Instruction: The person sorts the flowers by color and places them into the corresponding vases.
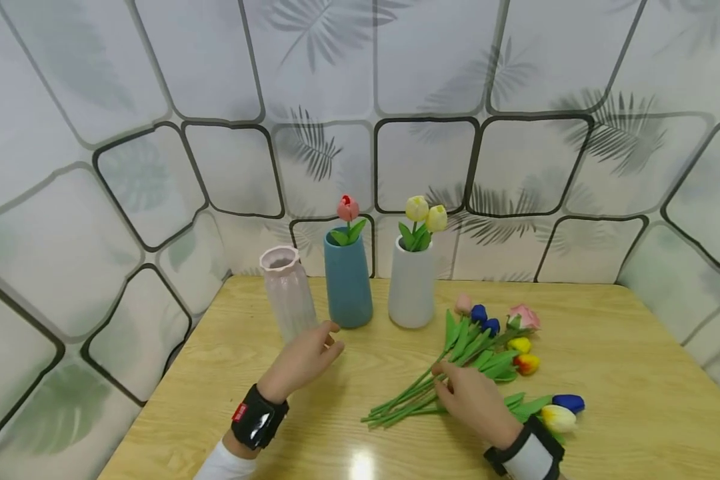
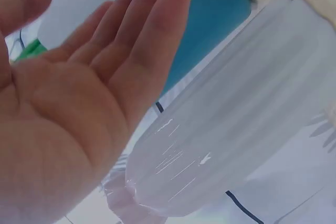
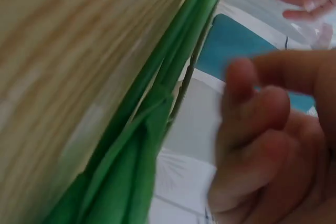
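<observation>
My left hand (image 1: 303,357) is beside the pale pink vase (image 1: 289,293), fingers loosely extended and palm bare in the left wrist view. That vase has a wavy rim and no flower in it. My right hand (image 1: 477,398) hovers over the stems of a bunch of artificial flowers (image 1: 420,393) lying on the table. In the right wrist view its fingers (image 3: 252,166) are loosely bent beside the green stems (image 3: 173,51), with nothing between them. The bunch has pink, blue, yellow and orange-red heads. Blue and white tulips (image 1: 559,419) lie nearer, partly behind my right wrist.
A blue vase (image 1: 348,287) with one pink-red tulip (image 1: 348,208) stands right of the pink vase. Beside it is a white vase (image 1: 411,287) holding two pale yellow tulips (image 1: 426,213). The wooden table (image 1: 624,360) ends at a patterned cloth backdrop (image 1: 330,160).
</observation>
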`<state>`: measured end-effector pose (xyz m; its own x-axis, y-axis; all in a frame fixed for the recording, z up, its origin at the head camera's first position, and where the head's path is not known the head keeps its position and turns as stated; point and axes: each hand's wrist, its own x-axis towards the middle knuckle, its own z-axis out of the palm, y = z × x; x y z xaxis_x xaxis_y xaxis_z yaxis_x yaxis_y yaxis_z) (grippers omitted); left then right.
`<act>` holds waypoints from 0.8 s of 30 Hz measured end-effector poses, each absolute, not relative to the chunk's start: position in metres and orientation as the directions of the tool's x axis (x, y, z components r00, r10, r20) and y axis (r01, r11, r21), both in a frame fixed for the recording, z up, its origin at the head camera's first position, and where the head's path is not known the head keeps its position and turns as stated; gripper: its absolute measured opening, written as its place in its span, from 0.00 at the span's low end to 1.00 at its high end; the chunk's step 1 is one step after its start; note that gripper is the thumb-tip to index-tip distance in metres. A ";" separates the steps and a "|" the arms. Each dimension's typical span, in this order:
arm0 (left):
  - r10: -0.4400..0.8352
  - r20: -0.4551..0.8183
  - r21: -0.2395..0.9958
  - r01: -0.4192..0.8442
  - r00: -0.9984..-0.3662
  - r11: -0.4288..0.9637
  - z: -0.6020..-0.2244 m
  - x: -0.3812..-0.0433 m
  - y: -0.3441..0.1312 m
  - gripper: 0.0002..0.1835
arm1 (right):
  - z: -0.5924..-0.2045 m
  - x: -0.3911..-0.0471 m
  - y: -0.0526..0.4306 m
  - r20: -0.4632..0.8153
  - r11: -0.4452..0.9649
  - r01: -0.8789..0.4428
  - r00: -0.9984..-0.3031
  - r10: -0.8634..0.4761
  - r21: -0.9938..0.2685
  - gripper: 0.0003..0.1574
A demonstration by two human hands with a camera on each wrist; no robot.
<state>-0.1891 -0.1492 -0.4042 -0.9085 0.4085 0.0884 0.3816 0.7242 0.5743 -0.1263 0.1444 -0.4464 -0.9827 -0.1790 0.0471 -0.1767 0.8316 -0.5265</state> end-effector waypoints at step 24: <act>0.440 0.011 0.596 0.359 -0.898 0.718 -0.397 -0.173 -0.156 0.16 | -0.449 -0.115 0.158 -0.091 0.839 -0.292 -0.924 -0.371 -0.458 0.06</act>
<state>-0.1732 -0.1565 -0.3965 -0.8980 0.4399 0.0112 0.3592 0.7181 0.5960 -0.1154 0.1581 -0.4490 -0.9240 -0.3713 -0.0910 -0.2922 0.8394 -0.4583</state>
